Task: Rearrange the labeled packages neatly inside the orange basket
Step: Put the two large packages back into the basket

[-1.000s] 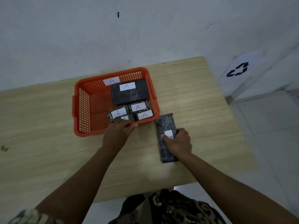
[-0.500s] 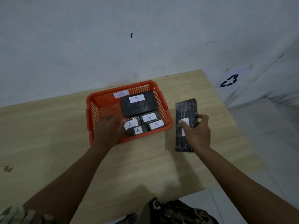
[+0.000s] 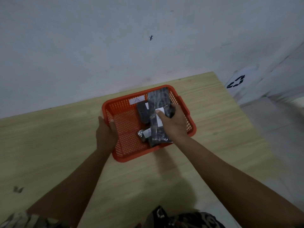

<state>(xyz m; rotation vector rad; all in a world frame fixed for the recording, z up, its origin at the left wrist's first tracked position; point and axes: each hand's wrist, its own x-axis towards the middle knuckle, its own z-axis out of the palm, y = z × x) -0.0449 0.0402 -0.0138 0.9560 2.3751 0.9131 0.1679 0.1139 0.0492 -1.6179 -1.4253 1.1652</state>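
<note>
Wooden table [image 3: 205,112] bearing the orange basket [image 3: 130,139], whose left rim the left hand [image 3: 106,135] grips, while the right hand [image 3: 174,125], clamped around a long dark package [image 3: 158,99], holds it lengthwise over smaller labeled packages [image 3: 144,134] lying inside the basket's right half.

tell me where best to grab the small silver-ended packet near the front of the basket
Probably by its rounded silver end, coming from above on the left over the bare basket floor. Its right side is covered by the long black package in the right hand. The left hand steadies the rim.
</note>
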